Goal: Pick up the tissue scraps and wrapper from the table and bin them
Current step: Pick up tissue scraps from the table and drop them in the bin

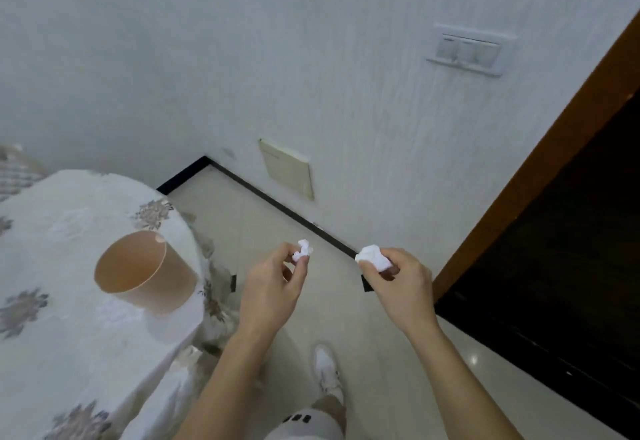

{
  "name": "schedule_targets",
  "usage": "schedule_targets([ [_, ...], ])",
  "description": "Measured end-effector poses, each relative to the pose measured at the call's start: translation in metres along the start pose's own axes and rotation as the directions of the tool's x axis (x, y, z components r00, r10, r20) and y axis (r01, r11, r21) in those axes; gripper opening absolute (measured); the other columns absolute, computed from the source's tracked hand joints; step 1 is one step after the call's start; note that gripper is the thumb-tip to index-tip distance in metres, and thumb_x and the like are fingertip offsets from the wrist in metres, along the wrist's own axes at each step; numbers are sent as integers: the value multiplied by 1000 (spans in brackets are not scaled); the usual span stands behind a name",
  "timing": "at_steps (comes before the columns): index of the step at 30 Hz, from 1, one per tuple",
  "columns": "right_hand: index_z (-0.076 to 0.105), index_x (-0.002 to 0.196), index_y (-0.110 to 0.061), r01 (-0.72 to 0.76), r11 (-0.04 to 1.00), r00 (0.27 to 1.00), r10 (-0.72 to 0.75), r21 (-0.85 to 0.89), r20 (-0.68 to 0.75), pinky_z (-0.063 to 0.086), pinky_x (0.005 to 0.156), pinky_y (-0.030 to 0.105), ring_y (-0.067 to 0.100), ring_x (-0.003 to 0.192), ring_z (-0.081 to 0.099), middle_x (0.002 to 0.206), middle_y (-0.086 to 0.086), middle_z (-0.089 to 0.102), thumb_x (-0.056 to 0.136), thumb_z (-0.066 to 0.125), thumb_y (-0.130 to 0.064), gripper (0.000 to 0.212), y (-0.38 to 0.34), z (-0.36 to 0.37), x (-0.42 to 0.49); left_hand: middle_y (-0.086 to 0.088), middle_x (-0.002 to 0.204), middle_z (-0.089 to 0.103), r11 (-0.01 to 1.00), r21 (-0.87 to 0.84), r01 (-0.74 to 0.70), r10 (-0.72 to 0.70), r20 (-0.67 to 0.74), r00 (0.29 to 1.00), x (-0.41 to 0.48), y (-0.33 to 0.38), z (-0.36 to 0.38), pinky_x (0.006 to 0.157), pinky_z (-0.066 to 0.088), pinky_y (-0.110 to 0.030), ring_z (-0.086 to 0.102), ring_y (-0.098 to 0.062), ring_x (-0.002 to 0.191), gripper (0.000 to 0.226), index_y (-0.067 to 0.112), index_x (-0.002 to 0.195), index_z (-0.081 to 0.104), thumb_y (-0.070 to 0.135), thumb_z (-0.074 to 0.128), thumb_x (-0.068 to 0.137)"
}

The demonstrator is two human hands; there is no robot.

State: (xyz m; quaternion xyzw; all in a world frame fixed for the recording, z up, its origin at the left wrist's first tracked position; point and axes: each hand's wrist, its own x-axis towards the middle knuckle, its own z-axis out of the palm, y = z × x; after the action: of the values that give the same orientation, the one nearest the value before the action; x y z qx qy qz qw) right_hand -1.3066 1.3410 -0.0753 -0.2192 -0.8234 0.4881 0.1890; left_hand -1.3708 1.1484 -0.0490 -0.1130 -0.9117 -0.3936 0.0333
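Observation:
My left hand (273,287) pinches a small crumpled white tissue scrap (302,249) between thumb and fingertips. My right hand (398,283) holds a larger crumpled white tissue scrap (372,257) the same way. Both hands are out over the floor, to the right of the table. An empty peach-coloured bin (145,271), open at the top, stands on the table near its right edge, left of my left hand. No wrapper is in sight.
The round table (52,301) carries a white cloth with grey flowers. Beige floor tiles (263,224) run to a white wall with a black skirting. A dark doorway with a brown frame (540,169) lies on the right. My white shoe (327,370) is below.

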Motion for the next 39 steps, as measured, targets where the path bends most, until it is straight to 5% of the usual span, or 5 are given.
schedule_targets([
  [15, 68, 76, -18, 162, 986, 961, -152, -27, 230, 49, 60, 32, 12, 65, 58, 70, -5, 64, 79, 73, -44, 26, -68, 137, 235, 7, 70, 61, 991, -37, 132, -137, -221, 966, 214, -60, -6, 58, 50, -39, 58, -9, 61, 19, 26, 82, 57, 41, 57, 94],
  [23, 66, 71, -19, 218, 975, 864, -215, 46, 455, 44, 53, 28, 12, 57, 53, 61, -4, 59, 79, 75, -39, 24, -103, 237, 286, 7, 65, 61, 959, 16, 282, -256, -372, 892, 263, -111, -51, 59, 51, -40, 58, -7, 60, 17, 24, 81, 59, 37, 60, 93],
  [27, 72, 79, -25, 274, 953, 713, -293, 132, 637, 46, 59, 22, 6, 65, 60, 70, -13, 67, 81, 74, -39, 15, -123, 299, 288, 11, 68, 61, 908, -31, 417, -377, -490, 786, 253, -140, -76, 58, 50, -30, 58, -6, 61, 15, 25, 82, 61, 36, 60, 92],
  [30, 69, 76, -24, 352, 917, 576, -368, 185, 730, 49, 60, 29, 10, 65, 59, 69, -9, 64, 80, 73, -42, 19, -144, 345, 282, 9, 67, 62, 838, -76, 541, -480, -576, 662, 236, -160, -95, 57, 51, -33, 59, -8, 62, 17, 24, 81, 59, 36, 60, 93],
  [39, 58, 71, -31, 511, 716, 4, -555, 476, 832, 44, 60, 26, 9, 65, 55, 67, -9, 56, 80, 73, -38, 19, -206, 433, 231, 8, 62, 56, 584, -208, 785, -578, -785, 223, 174, -163, -122, 54, 47, -35, 54, -9, 61, 18, 27, 79, 57, 38, 56, 93],
])
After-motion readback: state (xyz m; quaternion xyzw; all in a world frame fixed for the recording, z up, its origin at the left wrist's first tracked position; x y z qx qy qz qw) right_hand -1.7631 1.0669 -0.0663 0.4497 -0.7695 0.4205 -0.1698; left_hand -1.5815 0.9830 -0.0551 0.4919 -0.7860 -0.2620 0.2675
